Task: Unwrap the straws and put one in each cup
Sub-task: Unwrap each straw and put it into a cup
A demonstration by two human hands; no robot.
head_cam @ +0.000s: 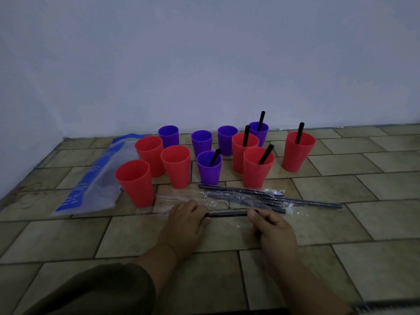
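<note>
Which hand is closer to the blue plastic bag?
The left hand. It is just to the right of the blue plastic bag and grips one end of a black straw. The right hand pinches the straw's other end, farther from the bag.

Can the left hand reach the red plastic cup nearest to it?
Probably yes. The left hand sits just right of that red plastic cup, with only a flat clear wrapper lying between them. Both it and the right hand are gripping a black straw, though.

One straw (227,214) (horizontal) — left hand (185,220), right hand (273,228)
</note>
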